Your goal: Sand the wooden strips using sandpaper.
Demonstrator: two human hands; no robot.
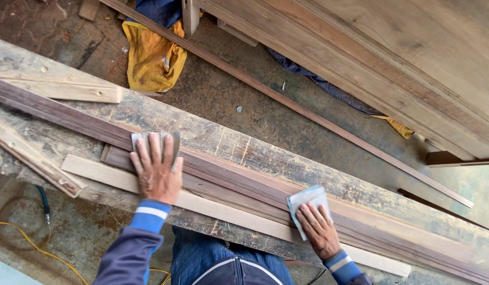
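My left hand (156,170) lies flat, fingers spread, pressing a grey sheet of sandpaper (171,142) onto a long dark moulded wooden strip (239,182). My right hand (319,228) presses a second, pale grey sandpaper sheet (306,199) onto the same bundle of dark strips further right. The strips run diagonally from upper left to lower right across a worn plank bench (265,155). A pale wooden lath (96,171) lies beside the dark strips on the near side.
A yellow cloth (152,55) lies on the concrete floor beyond the bench. A thin dark strip (308,113) leans across the floor, large light wooden panels (413,63) at upper right. A yellow cable (28,240) curls at lower left. Scrap battens (65,91) rest at left.
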